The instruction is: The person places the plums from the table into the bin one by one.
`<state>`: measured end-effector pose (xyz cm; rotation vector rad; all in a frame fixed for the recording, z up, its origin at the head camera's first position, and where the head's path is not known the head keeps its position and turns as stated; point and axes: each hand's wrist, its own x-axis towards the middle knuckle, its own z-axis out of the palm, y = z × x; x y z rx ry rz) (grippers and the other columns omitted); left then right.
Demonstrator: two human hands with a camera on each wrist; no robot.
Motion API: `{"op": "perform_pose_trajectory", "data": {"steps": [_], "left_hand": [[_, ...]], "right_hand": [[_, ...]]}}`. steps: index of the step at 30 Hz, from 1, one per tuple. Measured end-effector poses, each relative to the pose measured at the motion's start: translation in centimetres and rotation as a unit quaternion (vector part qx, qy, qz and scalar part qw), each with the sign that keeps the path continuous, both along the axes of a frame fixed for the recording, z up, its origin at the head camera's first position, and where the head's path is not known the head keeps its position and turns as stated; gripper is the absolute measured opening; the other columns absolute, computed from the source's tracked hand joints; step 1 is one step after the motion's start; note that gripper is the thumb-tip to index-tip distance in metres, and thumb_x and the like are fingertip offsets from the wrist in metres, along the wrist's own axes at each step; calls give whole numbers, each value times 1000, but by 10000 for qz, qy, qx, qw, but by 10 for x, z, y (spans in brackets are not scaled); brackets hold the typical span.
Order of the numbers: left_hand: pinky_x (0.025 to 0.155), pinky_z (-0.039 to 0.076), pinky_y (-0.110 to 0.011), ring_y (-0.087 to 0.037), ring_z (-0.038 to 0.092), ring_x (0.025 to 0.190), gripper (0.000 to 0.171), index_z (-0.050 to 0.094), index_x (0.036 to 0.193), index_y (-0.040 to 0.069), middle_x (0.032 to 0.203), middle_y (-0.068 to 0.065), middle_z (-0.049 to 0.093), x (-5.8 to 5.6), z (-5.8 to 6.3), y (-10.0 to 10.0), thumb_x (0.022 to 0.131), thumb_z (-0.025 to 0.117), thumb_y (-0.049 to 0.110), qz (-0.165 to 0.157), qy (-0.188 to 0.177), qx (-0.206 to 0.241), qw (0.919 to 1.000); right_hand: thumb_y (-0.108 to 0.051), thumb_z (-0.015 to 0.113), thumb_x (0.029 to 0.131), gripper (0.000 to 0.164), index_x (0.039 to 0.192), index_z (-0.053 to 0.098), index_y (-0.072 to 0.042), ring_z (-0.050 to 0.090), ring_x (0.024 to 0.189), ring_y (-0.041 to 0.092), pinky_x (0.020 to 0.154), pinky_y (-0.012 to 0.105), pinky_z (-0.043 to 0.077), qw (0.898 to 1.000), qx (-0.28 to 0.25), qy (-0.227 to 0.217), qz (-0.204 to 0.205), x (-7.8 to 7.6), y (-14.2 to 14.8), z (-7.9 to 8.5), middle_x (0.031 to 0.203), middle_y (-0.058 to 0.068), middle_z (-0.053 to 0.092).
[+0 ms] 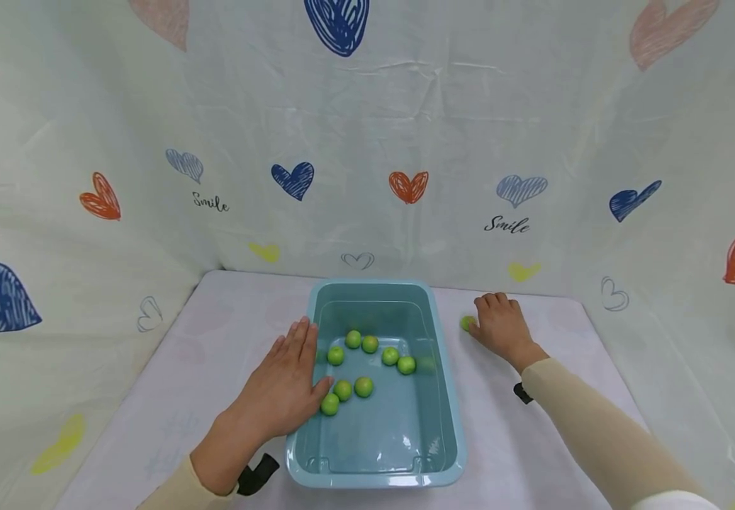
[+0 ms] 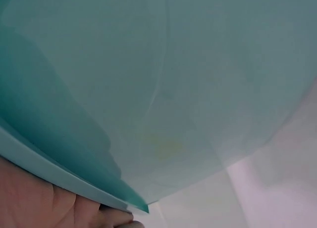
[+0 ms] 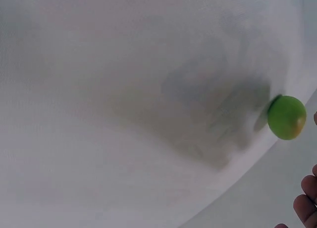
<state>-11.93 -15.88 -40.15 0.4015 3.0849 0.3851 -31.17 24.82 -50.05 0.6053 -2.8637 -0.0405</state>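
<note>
My left hand (image 1: 282, 386) lies flat with straight fingers along the left rim of a light blue plastic basin (image 1: 449, 397). In the left wrist view, the palm is against the outside of the basin rim (image 2: 54, 176). Several small round green fruits (image 1: 363, 387) sit on the basin floor, most of them toward its left and far side. To the right of the basin, my right hand (image 1: 503, 329) hovers beside one more green fruit (image 1: 467, 323) on the table. The right wrist view shows this fruit (image 3: 287, 117) with an orange patch, apart from the fingers (image 3: 304, 208).
A white cloth covers the table (image 1: 233, 312). Behind it and at both sides hangs a pale plastic sheet (image 1: 367, 113) printed with hearts and the word "Smile". The basin's raised walls stand between the two hands.
</note>
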Motion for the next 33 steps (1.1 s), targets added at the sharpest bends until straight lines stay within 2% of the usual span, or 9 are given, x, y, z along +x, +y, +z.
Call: {"op": "perform_pose_trajectory", "data": {"steps": [11, 18, 24, 33], "left_hand": [[128, 24, -60, -43, 22, 160, 84, 24, 163, -10, 170, -30, 23, 1, 1, 1, 107, 56, 45, 0, 37, -231, 9997], [128, 24, -61, -44, 23, 160, 84, 25, 163, -10, 170, -30, 24, 2, 2, 1, 106, 58, 43, 1, 61, -197, 9998], [128, 24, -61, -44, 21, 160, 85, 23, 163, -10, 171, -30, 22, 2, 3, 0, 107, 57, 44, -2, -41, -154, 9999], [128, 24, -60, -44, 21, 161, 86, 23, 163, -9, 171, -30, 22, 1, 1, -1, 107, 57, 45, -14, -24, -88, 10000]], "right_hand": [[-26, 76, 94, 47, 125, 61, 6, 54, 124, 46, 100, 63, 46, 9996, 17, -255, -103, 0, -2, -11, 129, 26, 64], [-27, 78, 93, 47, 124, 61, 6, 54, 122, 45, 100, 62, 46, 9996, 93, -241, -134, 2, -4, -14, 127, 24, 65], [-24, 73, 95, 45, 125, 61, 6, 53, 123, 46, 100, 63, 45, 9993, 104, -320, -147, 0, -3, -17, 128, 26, 64], [-21, 72, 94, 37, 118, 61, 4, 55, 117, 45, 95, 61, 46, 9997, 74, -231, -76, -1, -4, -26, 119, 24, 65]]}}
